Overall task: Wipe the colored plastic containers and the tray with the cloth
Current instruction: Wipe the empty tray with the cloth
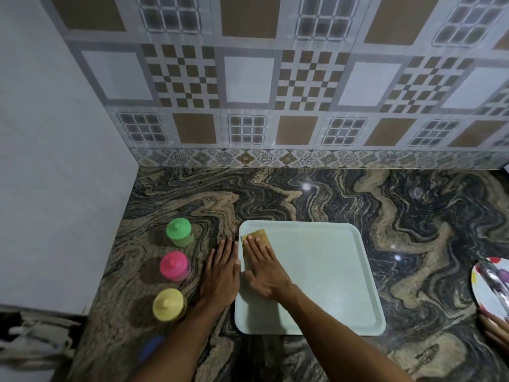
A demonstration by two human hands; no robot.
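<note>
We see a pale tray (325, 274) lying flat on the swirled dark worktop (303, 197), low and centre in the frame. Our right hand (264, 268) presses flat, fingers spread, on a tan cloth (257, 235) in the tray's upper left corner. Our left hand (221, 274) rests palm down on the worktop, just beside the tray's left edge, its thumb touching the rim. Left of that hand three lidded containers stand upright in a column: the green container (179, 232) uppermost, the pink container (175, 266) in the middle, the yellow container (168, 304) lowest. At the right edge of the frame a spotted plate (487, 285) is partly visible. Patterned wall tiles (275, 78) fill the upper frame.
</note>
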